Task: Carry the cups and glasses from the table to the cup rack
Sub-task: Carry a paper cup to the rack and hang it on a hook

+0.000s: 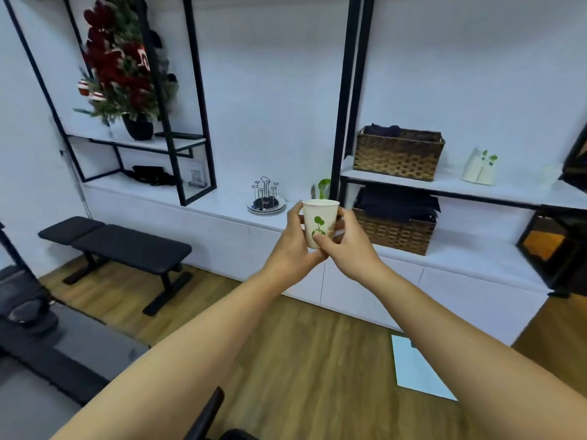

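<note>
Paper, white and thin, makes up the small cup with a green leaf print [319, 225], held upright in mid-air between both hands, out over the wooden floor [301, 360]. The left hand [293, 246] wraps its fingers round the cup's left side; the right hand [344, 246] pinches the lower right wall, thumb on the print. It looks light and easily crushed, so a gentle hold near the stiffer rim or base suits it best. Beyond, on the white counter [222, 204], stands the wire cup rack on a round tray [266, 201], well apart from the cup.
</note>
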